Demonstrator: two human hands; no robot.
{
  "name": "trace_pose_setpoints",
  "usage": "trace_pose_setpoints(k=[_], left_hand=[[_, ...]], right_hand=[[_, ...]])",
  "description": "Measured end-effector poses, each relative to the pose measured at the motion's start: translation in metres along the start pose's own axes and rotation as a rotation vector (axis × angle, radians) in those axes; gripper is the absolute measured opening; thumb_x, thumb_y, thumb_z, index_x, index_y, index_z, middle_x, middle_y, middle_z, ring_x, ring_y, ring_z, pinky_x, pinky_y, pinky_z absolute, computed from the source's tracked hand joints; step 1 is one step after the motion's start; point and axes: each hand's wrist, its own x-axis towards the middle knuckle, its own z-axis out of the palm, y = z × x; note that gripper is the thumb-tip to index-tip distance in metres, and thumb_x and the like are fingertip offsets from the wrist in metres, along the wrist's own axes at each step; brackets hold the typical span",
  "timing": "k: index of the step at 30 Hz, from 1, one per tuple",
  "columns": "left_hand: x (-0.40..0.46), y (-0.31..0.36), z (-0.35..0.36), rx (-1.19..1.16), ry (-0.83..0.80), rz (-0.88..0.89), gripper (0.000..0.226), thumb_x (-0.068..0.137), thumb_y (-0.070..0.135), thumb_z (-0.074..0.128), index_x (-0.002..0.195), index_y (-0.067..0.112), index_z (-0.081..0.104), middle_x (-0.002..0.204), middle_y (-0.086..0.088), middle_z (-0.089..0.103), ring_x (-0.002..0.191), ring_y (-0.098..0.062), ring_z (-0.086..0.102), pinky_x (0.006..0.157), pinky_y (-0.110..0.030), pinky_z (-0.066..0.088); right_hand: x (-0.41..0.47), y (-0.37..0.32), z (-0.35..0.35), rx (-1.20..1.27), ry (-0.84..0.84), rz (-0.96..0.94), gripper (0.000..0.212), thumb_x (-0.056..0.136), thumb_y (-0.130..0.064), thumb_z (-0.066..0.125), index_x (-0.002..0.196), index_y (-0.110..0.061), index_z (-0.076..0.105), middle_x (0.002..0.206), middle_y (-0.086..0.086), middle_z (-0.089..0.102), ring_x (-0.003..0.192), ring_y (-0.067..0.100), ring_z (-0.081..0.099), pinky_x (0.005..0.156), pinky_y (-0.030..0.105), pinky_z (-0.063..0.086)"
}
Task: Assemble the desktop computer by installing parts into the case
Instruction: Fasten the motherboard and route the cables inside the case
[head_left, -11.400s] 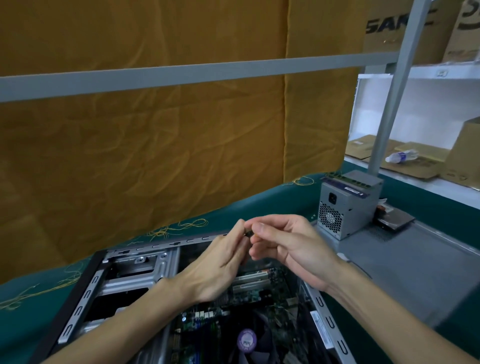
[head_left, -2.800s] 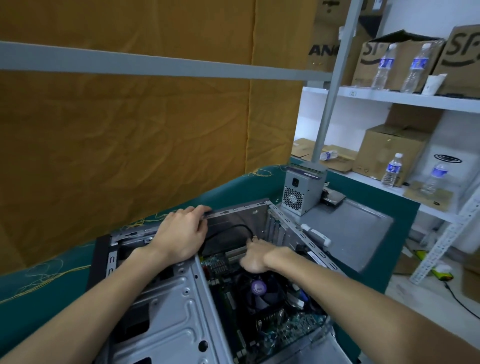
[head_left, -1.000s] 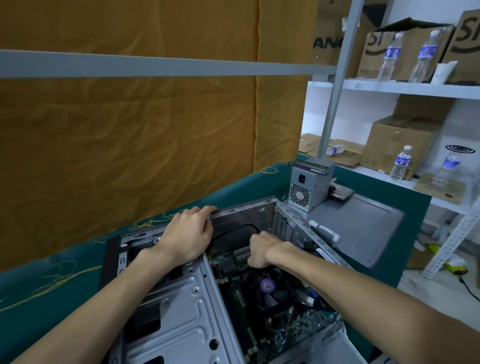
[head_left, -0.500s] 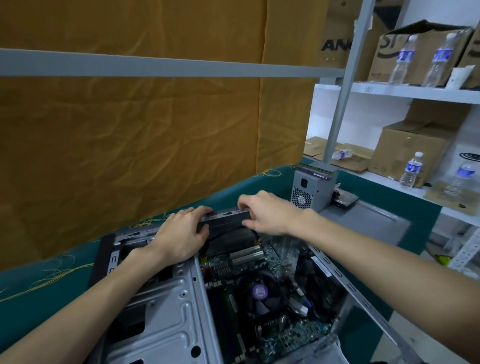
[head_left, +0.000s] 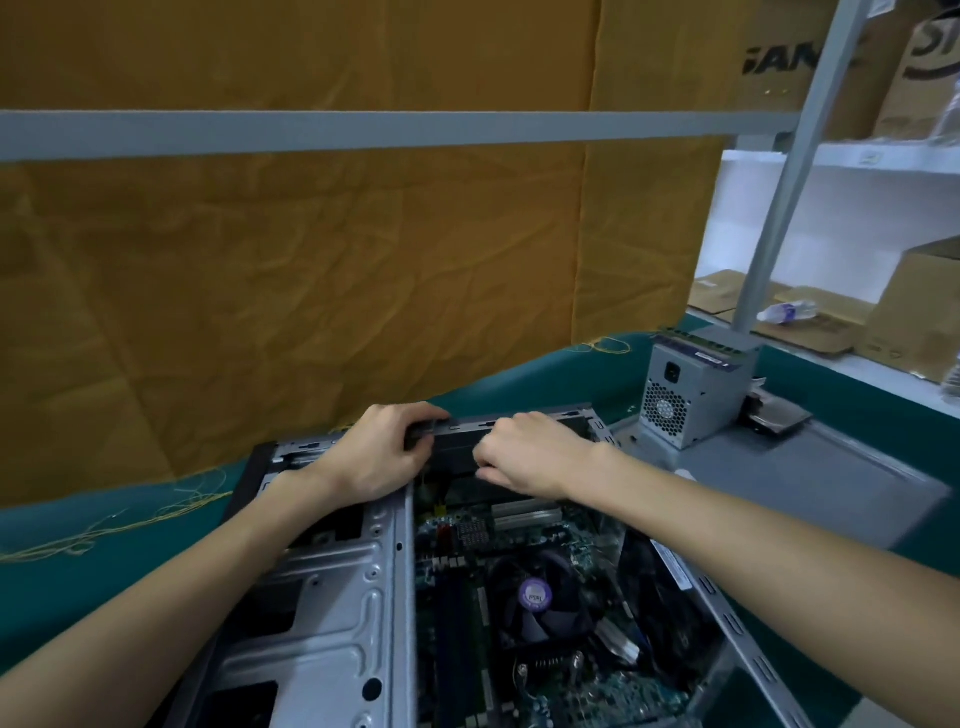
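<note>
Both hands are working at the far rim of the open case (head_left: 322, 613) lying on the bench (head_left: 810, 483): left hand (head_left: 371, 460) is gripping the rim, right hand (head_left: 530, 452) beside it is pinching something small I cannot identify; power supply (head_left: 691, 397) is standing well right of that grip.

Right hand (head_left: 530, 452) now nearer left hand (head_left: 374, 457).

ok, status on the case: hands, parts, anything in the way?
Left hand grips far rim of case. Right hand curled at same rim, hold unclear. Power supply still outside on table. Nothing blocking.
</note>
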Motion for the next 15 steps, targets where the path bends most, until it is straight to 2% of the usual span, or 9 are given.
trace_pose_setpoints(k=[2,4,6,8,10,12,15], left_hand=[[0.000,0.002,0.000,-0.012,0.004,-0.014,0.039,0.097,0.012,0.055,0.132,0.021,0.066,0.126,0.008,0.070,0.109,-0.008,0.065,0.089,-0.018,0.049],[-0.001,0.001,0.002,-0.004,0.018,-0.032,0.039,0.095,0.012,0.056,0.132,0.021,0.066,0.124,0.008,0.070,0.102,-0.003,0.064,0.082,-0.009,0.046],[-0.002,0.001,0.004,0.010,0.032,-0.050,0.040,0.093,0.012,0.057,0.131,0.020,0.066,0.123,0.007,0.070,0.095,0.002,0.060,0.075,0.000,0.038],[-0.001,0.003,0.007,0.010,0.025,-0.070,0.042,0.092,0.013,0.059,0.132,0.021,0.065,0.126,0.006,0.069,0.101,-0.003,0.062,0.079,-0.003,0.039],[-0.001,0.004,0.007,0.004,-0.008,-0.093,0.044,0.091,0.016,0.063,0.134,0.021,0.063,0.130,0.004,0.067,0.114,-0.011,0.062,0.090,-0.015,0.044],[0.002,0.007,0.007,0.023,-0.029,-0.124,0.046,0.090,0.018,0.068,0.135,0.019,0.061,0.131,0.001,0.066,0.119,-0.016,0.061,0.096,-0.023,0.047],[0.004,0.023,0.012,0.078,0.085,-0.104,0.044,0.089,0.017,0.073,0.131,0.014,0.061,0.124,-0.004,0.062,0.114,-0.020,0.059,0.098,-0.031,0.048]], right_hand=[[0.006,-0.004,0.002,0.000,-0.028,0.016,0.026,0.106,-0.033,0.052,0.107,-0.012,0.068,0.104,0.017,0.070,0.098,0.040,0.067,0.075,0.042,0.048],[0.013,-0.006,0.004,-0.018,-0.052,0.023,0.020,0.106,-0.025,0.052,0.108,-0.010,0.065,0.104,0.018,0.069,0.099,0.040,0.066,0.077,0.043,0.048],[0.019,-0.009,0.002,-0.067,-0.068,0.004,0.011,0.103,-0.012,0.053,0.105,-0.008,0.063,0.103,0.019,0.068,0.099,0.040,0.067,0.070,0.040,0.043],[0.018,-0.010,0.001,-0.090,-0.107,-0.011,0.009,0.097,-0.001,0.055,0.096,-0.009,0.058,0.100,0.018,0.067,0.096,0.039,0.067,0.067,0.038,0.038],[0.012,-0.008,-0.001,-0.035,-0.129,-0.018,0.012,0.095,0.001,0.054,0.091,-0.010,0.053,0.096,0.017,0.065,0.092,0.039,0.067,0.065,0.039,0.040],[0.000,0.001,-0.006,0.116,-0.057,-0.005,0.009,0.099,-0.014,0.053,0.095,-0.010,0.061,0.094,0.015,0.067,0.089,0.037,0.067,0.065,0.039,0.046],[-0.019,0.027,-0.014,0.284,0.272,0.080,0.023,0.100,-0.029,0.052,0.104,-0.023,0.074,0.095,0.003,0.075,0.087,0.026,0.068,0.072,0.037,0.055]])
